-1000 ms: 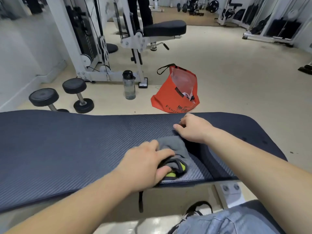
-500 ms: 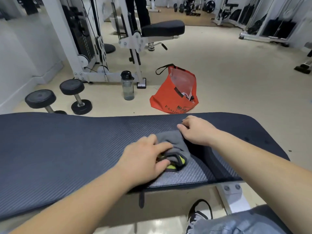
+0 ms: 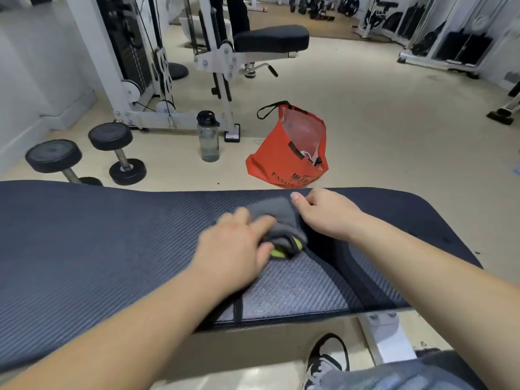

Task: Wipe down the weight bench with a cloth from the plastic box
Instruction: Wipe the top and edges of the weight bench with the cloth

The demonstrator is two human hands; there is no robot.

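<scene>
The grey cloth [image 3: 277,220] lies on the dark counter [image 3: 112,235], toward its right end. The left hand [image 3: 236,249] presses on it, its grip closed round the near, bunched part. The right hand [image 3: 326,215] pinches the cloth's right edge. The cloth looks soft, light and floppy, so a bunched handful should hold best.

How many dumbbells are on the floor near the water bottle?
2. One dumbbell lies just left of the water bottle; the other dumbbell is farther left, partly hidden behind the weight bench. More may hide far away.
</scene>
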